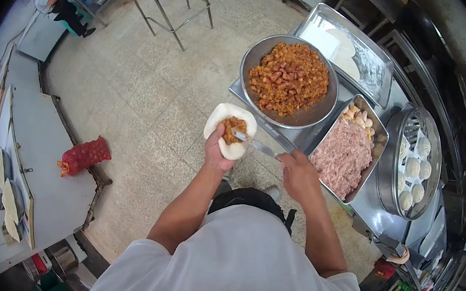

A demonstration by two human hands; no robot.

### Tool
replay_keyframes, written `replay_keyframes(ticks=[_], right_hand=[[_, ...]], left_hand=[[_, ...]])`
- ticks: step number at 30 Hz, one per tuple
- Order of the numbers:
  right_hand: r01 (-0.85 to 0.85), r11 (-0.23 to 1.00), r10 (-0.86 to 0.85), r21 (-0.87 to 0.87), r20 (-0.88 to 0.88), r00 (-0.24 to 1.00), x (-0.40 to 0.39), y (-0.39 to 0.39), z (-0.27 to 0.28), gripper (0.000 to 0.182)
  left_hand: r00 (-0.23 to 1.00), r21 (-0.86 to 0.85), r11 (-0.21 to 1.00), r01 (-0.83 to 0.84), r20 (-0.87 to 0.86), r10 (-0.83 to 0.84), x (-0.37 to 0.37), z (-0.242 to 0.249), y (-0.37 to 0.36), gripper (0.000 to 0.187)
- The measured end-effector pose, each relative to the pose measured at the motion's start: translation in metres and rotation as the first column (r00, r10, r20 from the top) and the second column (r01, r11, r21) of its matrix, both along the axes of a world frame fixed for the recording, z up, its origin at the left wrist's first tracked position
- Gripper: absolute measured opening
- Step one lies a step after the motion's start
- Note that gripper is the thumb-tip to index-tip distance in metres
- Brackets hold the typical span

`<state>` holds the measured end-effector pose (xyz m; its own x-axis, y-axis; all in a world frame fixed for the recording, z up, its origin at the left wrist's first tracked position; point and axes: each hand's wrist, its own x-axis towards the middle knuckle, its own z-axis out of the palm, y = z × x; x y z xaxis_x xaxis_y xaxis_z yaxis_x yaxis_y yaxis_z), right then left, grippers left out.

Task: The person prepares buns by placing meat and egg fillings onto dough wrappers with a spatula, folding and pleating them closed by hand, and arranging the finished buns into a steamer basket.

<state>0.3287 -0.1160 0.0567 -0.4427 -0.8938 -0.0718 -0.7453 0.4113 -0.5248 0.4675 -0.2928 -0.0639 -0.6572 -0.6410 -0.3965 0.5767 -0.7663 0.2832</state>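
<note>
The left hand [219,150] cups a round of dough [221,114] with orange-brown filling [233,130] at its middle; the right hand [297,173] grips a flat metal spatula [261,147], its tip on the filling. Beside them, the bench [371,214] carries a bowl [246,72] of similar filling, a tray [383,141] of minced meat and a steamer [388,183] of buns.

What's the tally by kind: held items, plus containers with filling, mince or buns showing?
Dough round: 1, in left hand
Spatula: 1, in right hand
Round bowl: 1
Rectangular pan: 1
Round steamer: 1
Total: 5
</note>
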Motion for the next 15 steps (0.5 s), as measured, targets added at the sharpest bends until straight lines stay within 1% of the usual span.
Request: replay_keyframes(ticks=[2,3,5,6,7,8,9,10,11,12,13,14,15], right_hand=[[-0.095,0.992,0.082,-0.079,-0.155,0.984,-0.015,0.002,0.013,0.026],[-0.091,0.993,0.078,-0.078,-0.154,0.985,-0.027,0.005,0.015,0.026],[-0.105,0.991,0.087,-0.085,-0.191,0.978,-0.056,0.004,0.017,0.028],[-0.104,0.991,0.086,-0.085,-0.193,0.977,-0.064,-0.004,0.018,0.028],[-0.03,1.0,0.028,-0.004,-0.257,0.966,-0.073,-0.012,0.02,0.029],[0.054,0.996,-0.027,0.074,-0.323,0.946,-0.082,-0.019,0.021,0.03],[0.06,0.995,-0.033,0.074,-0.325,0.945,-0.093,-0.025,0.015,0.03],[0.028,0.995,0.009,0.096,-0.366,0.931,-0.104,-0.032,0.001,0.031],[-0.005,0.993,0.053,0.12,-0.403,0.913,-0.111,-0.036,-0.011,0.032],[-0.005,0.993,0.053,0.12,-0.402,0.914,-0.112,-0.039,-0.017,0.032],[-0.037,0.986,0.098,0.164,-0.384,0.918,-0.112,-0.042,-0.021,0.032],[-0.071,0.976,0.143,0.206,-0.365,0.92,-0.113,-0.045,-0.023,0.032],[-0.074,0.976,0.147,0.207,-0.366,0.919,-0.114,-0.044,-0.026,0.032]], left_hand=[[0.983,0.032,0.999,-0.013,-0.181,0.019,0.011,0.014,0.0,0.051],[0.984,0.034,0.999,-0.009,-0.179,0.015,0.017,0.012,-0.007,0.051],[0.931,0.036,0.966,0.255,-0.28,-0.236,0.034,-0.002,-0.028,0.055],[0.941,-0.075,0.95,0.302,-0.134,-0.31,0.039,-0.01,-0.036,0.065],[0.94,-0.077,0.949,0.306,-0.137,-0.314,0.04,-0.007,-0.038,0.065],[0.928,-0.11,0.945,0.307,-0.184,-0.323,0.041,-0.004,-0.038,0.07],[0.915,-0.143,0.941,0.305,-0.23,-0.332,0.041,0.003,-0.038,0.074],[0.897,-0.098,0.956,0.276,-0.331,-0.293,0.037,0.015,-0.032,0.081],[0.896,-0.099,0.955,0.279,-0.33,-0.296,0.032,0.015,-0.03,0.081],[0.909,-0.069,0.962,0.264,-0.315,-0.273,0.027,0.012,-0.028,0.08],[0.921,-0.041,0.968,0.246,-0.3,-0.247,0.023,0.007,-0.029,0.078],[0.929,-0.06,0.964,0.26,-0.258,-0.266,0.019,-0.008,-0.029,0.074],[0.929,-0.059,0.965,0.256,-0.26,-0.263,0.019,-0.022,-0.029,0.074]])
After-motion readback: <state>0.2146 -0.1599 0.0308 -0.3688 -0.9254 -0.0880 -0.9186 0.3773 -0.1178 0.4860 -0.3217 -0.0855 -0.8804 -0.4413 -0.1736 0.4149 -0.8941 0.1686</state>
